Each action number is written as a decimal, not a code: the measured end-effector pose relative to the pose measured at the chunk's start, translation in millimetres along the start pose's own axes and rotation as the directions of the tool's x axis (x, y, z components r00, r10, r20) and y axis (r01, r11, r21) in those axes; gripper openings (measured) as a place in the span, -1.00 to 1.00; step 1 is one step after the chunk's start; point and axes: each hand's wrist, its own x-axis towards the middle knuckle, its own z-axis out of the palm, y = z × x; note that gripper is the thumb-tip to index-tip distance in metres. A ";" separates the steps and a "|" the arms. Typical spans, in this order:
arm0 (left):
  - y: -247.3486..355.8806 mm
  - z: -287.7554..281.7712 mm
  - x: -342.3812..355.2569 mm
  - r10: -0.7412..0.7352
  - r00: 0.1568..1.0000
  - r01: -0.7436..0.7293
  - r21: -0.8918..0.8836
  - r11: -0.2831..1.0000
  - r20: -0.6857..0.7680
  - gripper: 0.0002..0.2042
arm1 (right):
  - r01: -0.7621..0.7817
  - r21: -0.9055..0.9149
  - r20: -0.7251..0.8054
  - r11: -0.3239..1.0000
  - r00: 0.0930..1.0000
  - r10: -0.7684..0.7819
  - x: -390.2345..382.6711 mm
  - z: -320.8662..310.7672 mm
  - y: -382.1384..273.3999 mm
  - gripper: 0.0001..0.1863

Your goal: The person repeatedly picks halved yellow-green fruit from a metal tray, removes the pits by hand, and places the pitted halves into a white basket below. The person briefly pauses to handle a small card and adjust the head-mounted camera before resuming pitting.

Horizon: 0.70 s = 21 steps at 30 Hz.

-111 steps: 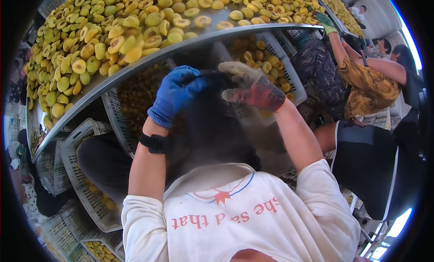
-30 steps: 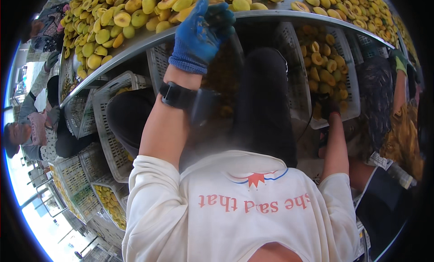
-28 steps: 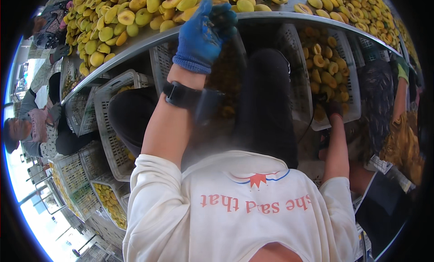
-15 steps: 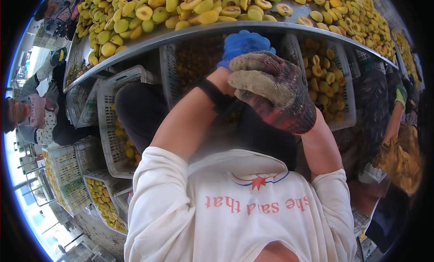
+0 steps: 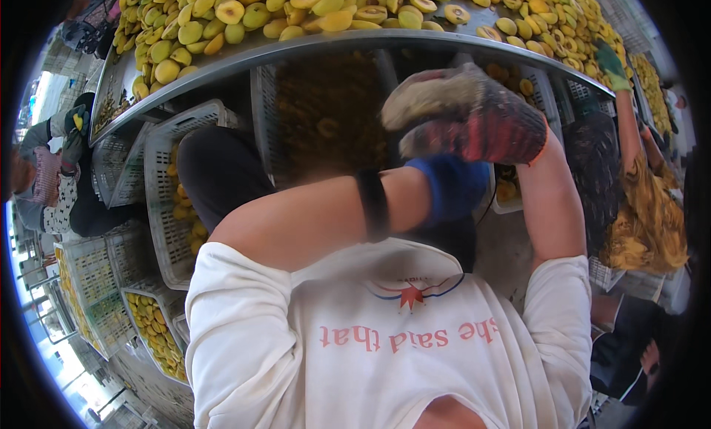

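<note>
My left hand (image 5: 453,190), in a blue glove, is bent back toward my right wrist, below the other hand. Motion blurs it and its fingers are hidden. My right hand (image 5: 474,118) wears a soiled grey, black and red knit glove. Its fingers are curled and pressed together, pointing left; whatever they hold is out of sight. Both hands are in front of the metal table's near edge (image 5: 296,53). Halved yellow-green stone fruit (image 5: 229,12), looking like apricots or peaches, lies heaped on the table beyond them.
Below the table a dark crate (image 5: 265,125) holds fruit, blurred. A white crate (image 5: 159,199) with fruit stands left of my knee, more crates (image 5: 96,288) behind it. Co-workers sit at the left (image 5: 55,170) and right; a green-gloved hand (image 5: 612,66) reaches onto the table at right.
My left hand has swung from beyond my right hand back to beneath its wrist, the forearm now lying crosswise. My right hand has shifted slightly right. A green-gloved hand has risen to the table.
</note>
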 end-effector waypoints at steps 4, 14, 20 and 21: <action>14.1 -11.7 5.3 -0.012 0.937 0.189 -0.477 0.858 0.349 -0.83 | -0.109 0.123 0.343 0.986 0.937 0.061 5.3 29.7 4.6 -0.80; 20.6 -58.5 37.4 0.545 0.761 -0.336 -0.504 0.796 0.352 -0.88 | -0.053 -0.048 0.341 0.997 0.938 0.066 -11.7 79.2 61.3 -0.85; -30.4 -87.0 56.6 0.349 0.928 -0.368 -0.441 0.819 -0.128 -0.85 | 0.027 0.009 0.160 1.000 0.987 -0.028 -22.0 130.0 99.4 -0.80; -40.4 -87.5 58.8 0.255 0.956 -0.293 -0.457 0.840 -0.144 -0.84 | 0.008 -0.008 0.132 1.000 0.991 -0.007 -25.3 134.5 103.9 -0.80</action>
